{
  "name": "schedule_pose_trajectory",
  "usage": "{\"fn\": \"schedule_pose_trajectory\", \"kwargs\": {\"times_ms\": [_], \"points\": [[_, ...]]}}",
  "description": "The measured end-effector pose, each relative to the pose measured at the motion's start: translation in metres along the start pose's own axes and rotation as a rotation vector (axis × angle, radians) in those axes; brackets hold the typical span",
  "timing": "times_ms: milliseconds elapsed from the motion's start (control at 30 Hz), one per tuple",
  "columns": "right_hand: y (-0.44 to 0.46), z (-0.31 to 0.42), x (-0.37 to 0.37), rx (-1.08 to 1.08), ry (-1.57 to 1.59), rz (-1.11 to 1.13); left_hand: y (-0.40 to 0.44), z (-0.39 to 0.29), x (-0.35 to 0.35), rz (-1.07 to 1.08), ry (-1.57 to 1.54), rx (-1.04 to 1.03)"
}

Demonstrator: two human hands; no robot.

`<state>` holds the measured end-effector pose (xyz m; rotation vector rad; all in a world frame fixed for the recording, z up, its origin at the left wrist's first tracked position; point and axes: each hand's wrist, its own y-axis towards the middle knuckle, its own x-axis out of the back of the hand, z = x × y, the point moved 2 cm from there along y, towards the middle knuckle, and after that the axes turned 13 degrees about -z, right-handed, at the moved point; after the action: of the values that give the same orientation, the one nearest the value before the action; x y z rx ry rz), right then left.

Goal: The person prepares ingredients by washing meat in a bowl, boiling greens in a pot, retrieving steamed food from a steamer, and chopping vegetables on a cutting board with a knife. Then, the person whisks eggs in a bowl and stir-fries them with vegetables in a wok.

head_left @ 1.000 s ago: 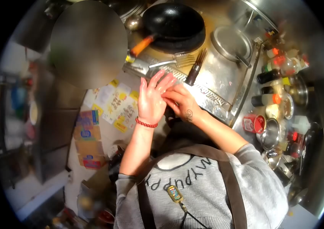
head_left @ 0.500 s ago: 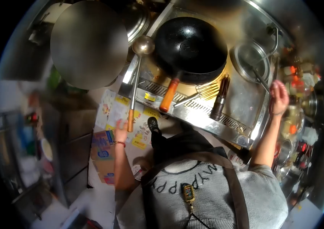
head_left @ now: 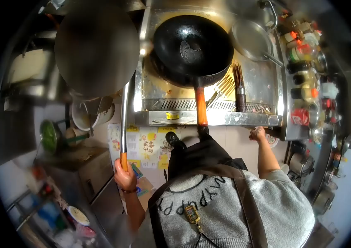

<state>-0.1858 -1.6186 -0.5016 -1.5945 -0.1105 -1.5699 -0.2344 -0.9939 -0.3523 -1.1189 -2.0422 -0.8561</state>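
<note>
a grey short-sleeved sweatshirt (head_left: 283,206) bears black "my puppy" lettering (head_left: 203,200); brown shoulder straps (head_left: 250,206), a gold-rimmed tag (head_left: 191,213) clipped to black cord (head_left: 199,239), dark reddish bracelet (head_left: 129,190), black trousers (head_left: 202,155), black shoe (head_left: 173,139).

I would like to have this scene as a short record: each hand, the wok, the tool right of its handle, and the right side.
Left hand: closed around the wooden end of a long metal utensil; far end hidden
Right hand: near the front right of the stove; grip unclear
Wok: black, on the stove, orange handle towards the front
Tool: brush-like tool
Right side: bottles, red can
</note>
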Motion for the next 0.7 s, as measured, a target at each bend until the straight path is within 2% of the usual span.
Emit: {"fn": "schedule_pose_trajectory", "kwargs": {"times_ms": [33,67,133,167,200,267,300,333,367,433,467,533,600,633,667,700], "points": [[-0.003,-0.001,-0.017,-0.086,0.19,0.138,0.008,-0.005,0.004,-0.017,-0.14,-0.058],[-0.006,-0.002,-0.034,-0.073,0.288,0.292,0.012,-0.011,-0.001,0.129,-0.317,0.057],[0.008,-0.01,-0.077,0.112,0.313,0.679,0.012,-0.037,-0.016,0.367,-0.671,0.309],[-0.018,0.02,-0.072,0.208,0.15,0.722,0.016,-0.069,-0.016,0.557,-0.791,0.468],[-0.012,0.021,-0.092,0.211,0.128,0.829,0.024,-0.103,-0.02,0.737,-0.927,0.618],[-0.01,0.024,-0.125,0.862,0.067,0.722,0.032,-0.128,-0.045,0.874,-1.508,0.861],[-0.019,0.041,-0.126,1.019,0.021,0.726,0.032,-0.13,-0.065,0.875,-1.496,1.046],[-0.035,0.059,-0.122,1.025,0.066,0.736,0.032,-0.129,-0.085,0.881,-1.477,1.229],[-0.054,0.08,-0.116,1.03,0.11,0.746,0.035,-0.132,-0.099,0.964,-1.566,1.177],[-0.084,0.105,-0.1,0.718,0.336,0.738,0.043,-0.139,-0.121,1.074,-1.684,1.119],[-0.092,0.11,-0.101,0.781,0.383,0.713,0.047,-0.142,-0.131,1.1,-1.718,1.128],[-0.101,0.12,-0.118,0.88,0.285,0.723,0.054,-0.14,-0.157,1.15,-1.65,1.172],[-0.155,0.164,-0.103,0.796,0.152,0.677,0.066,-0.136,-0.17,1.218,-1.499,1.123],[-0.177,0.184,-0.105,0.843,0.094,0.639,0.079,-0.136,-0.151,1.239,-1.378,1.028],[-0.19,0.198,-0.12,1.087,-0.02,0.525,0.088,-0.133,-0.13,1.257,-1.254,0.934],[-0.201,0.209,-0.14,1.016,0.004,0.561,0.092,-0.115,-0.125,1.227,-1.252,0.796]]}}
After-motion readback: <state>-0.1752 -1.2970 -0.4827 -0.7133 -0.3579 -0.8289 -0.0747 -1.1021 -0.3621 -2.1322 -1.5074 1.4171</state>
